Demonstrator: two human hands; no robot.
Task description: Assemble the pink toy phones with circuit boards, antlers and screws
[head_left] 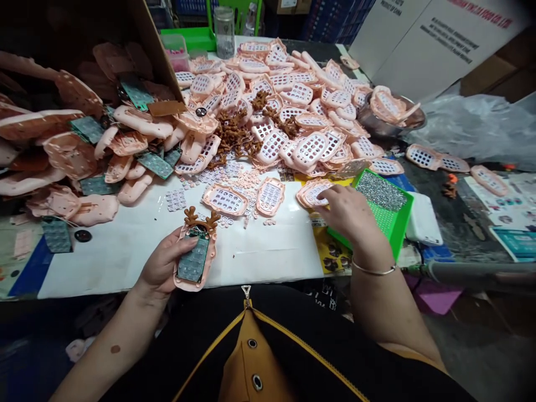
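My left hand (165, 259) grips a pink toy-phone shell half (213, 248) over the near edge of the white work surface. Inside that shell lies a green circuit board (193, 259), with my thumb across its upper part. Brown antlers (201, 219) stick up from the shell's top end. My right hand (345, 209) has its fingers bent over the right edge of a pink front shell (312, 194) with keypad holes; the fingertips are partly hidden. Two more front shells, one (226, 200) wide and one (270, 196) upright, lie between the hands.
A green tray (404, 223) of small metal screws (383, 190) is beside my right wrist. Pink shells (297, 95) are heaped at the back, with brown antlers (234, 134) among them. At left, a cardboard box (161, 61) spills shells with boards. A metal bowl (377, 125) stands right.
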